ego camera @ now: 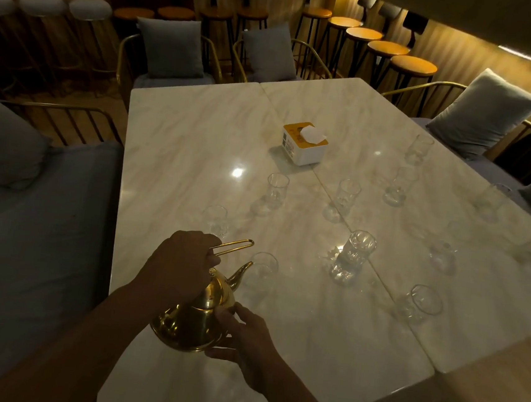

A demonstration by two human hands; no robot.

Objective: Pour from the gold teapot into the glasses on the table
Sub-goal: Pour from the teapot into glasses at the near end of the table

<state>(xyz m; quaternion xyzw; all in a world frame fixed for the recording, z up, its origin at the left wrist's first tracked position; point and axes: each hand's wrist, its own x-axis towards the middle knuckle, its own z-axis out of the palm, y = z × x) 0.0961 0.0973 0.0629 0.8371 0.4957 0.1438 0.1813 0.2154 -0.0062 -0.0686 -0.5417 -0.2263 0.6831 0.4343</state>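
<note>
Gripping the thin wire handle [234,246] of the gold teapot [194,320], the left hand [183,264] is curling its fingers round the metal from above. The right hand [244,341] is bracing the pot's belly between its fingers and thumb. The teapot is sitting over the near edge of the table [180,160], towards its left side; whether its base is touching the top cannot be told. Its polished body is catching warm light, a small knob is topping the domed lid, and the curved spout [242,273] is pointing away from the person towards the nearest glass [262,267], just beyond it. Other clear glasses are standing scattered farther out, among them a tall faceted glass [354,254] to the right and a short glass [276,189] near the middle. The pale marbled top is reflecting a bright spot of lamp light, and a seam is running across it. Past the glasses a white and yellow tissue box [305,143] is sitting with a tissue poking out. Metal-framed chairs with grey cushions [170,47] are ringing the table, and round-seated bar stools [413,66] are lining the dim, amber-lit far wall.
</note>
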